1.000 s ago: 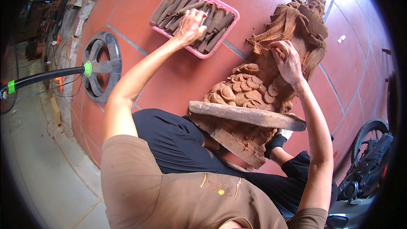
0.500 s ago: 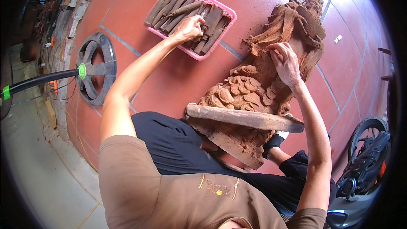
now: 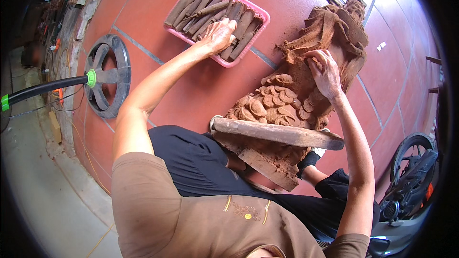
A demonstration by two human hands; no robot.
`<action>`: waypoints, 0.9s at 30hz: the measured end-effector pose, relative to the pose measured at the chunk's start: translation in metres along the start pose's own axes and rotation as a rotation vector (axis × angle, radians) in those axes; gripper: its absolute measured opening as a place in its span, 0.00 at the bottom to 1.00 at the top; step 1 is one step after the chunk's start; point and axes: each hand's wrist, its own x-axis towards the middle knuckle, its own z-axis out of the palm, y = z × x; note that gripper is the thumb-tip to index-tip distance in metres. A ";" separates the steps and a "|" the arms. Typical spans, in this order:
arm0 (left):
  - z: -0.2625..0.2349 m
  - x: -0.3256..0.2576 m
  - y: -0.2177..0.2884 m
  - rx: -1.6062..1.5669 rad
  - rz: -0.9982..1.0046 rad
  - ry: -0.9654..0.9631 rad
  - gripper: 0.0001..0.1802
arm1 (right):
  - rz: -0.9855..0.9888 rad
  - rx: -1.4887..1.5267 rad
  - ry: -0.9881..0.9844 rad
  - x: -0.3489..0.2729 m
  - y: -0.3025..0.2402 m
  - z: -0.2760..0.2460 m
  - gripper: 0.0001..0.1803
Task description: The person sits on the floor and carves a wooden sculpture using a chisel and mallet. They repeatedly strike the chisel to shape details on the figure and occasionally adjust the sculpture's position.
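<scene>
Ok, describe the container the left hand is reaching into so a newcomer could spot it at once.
Start from the large brown carved statue lying across the red tiled floor; the right hand rests on it. Beyond it, up and to the left, sits a pink basket full of brown wooden-handled tools, where the left hand rests. It is the only pink thing there.

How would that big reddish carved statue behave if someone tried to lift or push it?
The carved statue looks solid and bulky, so it is probably heavy. Its fine scales and folds could chip if knocked. Lying tilted on a wooden plank, steadied by the right hand, it might rock or slide if pushed.
</scene>
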 end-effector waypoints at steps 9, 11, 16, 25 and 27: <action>-0.006 0.013 -0.017 -0.034 0.034 -0.014 0.12 | -0.017 0.021 -0.004 0.000 -0.002 -0.001 0.08; -0.007 0.012 -0.018 -0.033 0.029 -0.029 0.12 | -0.015 0.031 -0.008 0.001 -0.003 -0.001 0.08; -0.012 0.011 -0.009 -0.088 0.018 -0.077 0.11 | -0.007 0.035 -0.008 0.000 -0.001 -0.001 0.08; 0.010 0.014 0.017 -0.232 -0.106 -0.505 0.13 | -0.018 0.026 -0.011 0.000 -0.001 0.001 0.08; 0.002 0.014 0.018 -0.377 -0.149 -0.549 0.16 | -0.020 0.020 -0.009 0.000 -0.001 0.000 0.08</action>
